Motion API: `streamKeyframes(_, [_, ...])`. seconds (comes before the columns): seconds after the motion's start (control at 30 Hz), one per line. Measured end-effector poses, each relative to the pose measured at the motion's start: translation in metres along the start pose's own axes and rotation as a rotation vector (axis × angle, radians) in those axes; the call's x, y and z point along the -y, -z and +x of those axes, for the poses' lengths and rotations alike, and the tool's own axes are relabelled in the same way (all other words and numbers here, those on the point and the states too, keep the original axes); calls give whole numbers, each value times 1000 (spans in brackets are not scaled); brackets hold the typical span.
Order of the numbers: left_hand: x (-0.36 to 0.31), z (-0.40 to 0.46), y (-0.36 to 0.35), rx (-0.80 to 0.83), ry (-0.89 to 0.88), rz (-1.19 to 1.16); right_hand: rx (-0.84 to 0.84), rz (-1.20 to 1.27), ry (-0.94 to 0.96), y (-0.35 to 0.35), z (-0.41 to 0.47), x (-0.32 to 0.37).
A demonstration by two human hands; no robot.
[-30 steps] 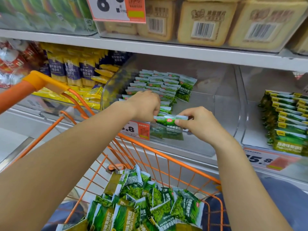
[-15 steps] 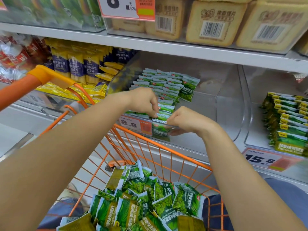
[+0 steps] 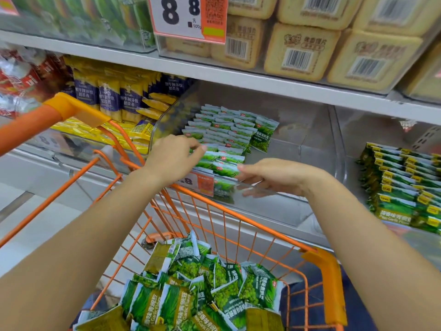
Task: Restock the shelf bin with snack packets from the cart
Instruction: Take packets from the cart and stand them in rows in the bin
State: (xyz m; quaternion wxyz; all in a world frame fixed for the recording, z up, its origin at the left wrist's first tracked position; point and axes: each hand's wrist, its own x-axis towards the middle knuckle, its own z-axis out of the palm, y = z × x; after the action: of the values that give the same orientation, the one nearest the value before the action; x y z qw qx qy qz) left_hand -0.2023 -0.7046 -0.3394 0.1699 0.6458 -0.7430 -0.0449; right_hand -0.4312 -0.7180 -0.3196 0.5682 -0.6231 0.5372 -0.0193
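A clear shelf bin (image 3: 281,197) holds neat rows of green snack packets (image 3: 222,130) along its left side; its right half is bare. My left hand (image 3: 174,158) reaches over the bin's front wall, its fingertips touching the tops of the nearest packets. My right hand (image 3: 276,175) hovers at the front wall with relaxed fingers, the tips beside the front packet (image 3: 225,169) and holding nothing. Below, the orange wire cart (image 3: 238,218) carries a loose heap of the same green packets (image 3: 202,295).
A price tag (image 3: 202,185) hangs on the bin's front. Left of it stands a bin of yellow and purple packets (image 3: 119,99), right a bin of green packets with yellow labels (image 3: 401,187). Beige packs (image 3: 303,48) fill the shelf above. The cart handle (image 3: 69,108) rises at left.
My right hand set its green packet down at the front of the row and let go, its fingers now spread. My left hand stayed at the row's front.
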Motion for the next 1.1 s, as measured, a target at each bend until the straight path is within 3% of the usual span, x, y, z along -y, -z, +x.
streamKeyframes(0.07, [4, -6, -4, -19, -3, 65, -4, -84, -28, 0, -2, -1])
streamKeyframes(0.17, [2, -7, -8, 54, 5, 110, 136, -195, -77, -15, -3, 8])
streamKeyframes(0.37, [5, -5, -13, 78, 42, 90, 243, -181, -123, -16, -4, 23])
streamKeyframes(0.43, [4, -6, -12, 81, 47, 92, 181, -86, -159, -3, -1, 15])
streamKeyframes(0.53, [2, -6, -12, 89, 57, 99, -158, 94, -207, 6, 13, 3])
streamKeyframes(0.6, [1, -6, -12, 96, 62, 110, -266, 229, -203, 1, 22, 3])
streamKeyframes(0.7, [0, -6, -11, 94, 67, 119, -163, 609, -200, -16, 29, 24])
streamKeyframes(0.87, [-2, -5, -11, 75, 81, 117, -108, 703, -181, -27, 34, 42])
streamKeyframes(0.93, [-3, -6, -8, 69, 80, 100, -154, 595, -183, -26, 29, 37])
streamKeyframes(1.0, [-4, -12, -4, -12, 43, 19, -357, 239, -95, -29, 19, 30])
streamKeyframes(1.1, [-15, -31, 2, -219, -71, -180, -712, -187, 394, -43, -15, 8])
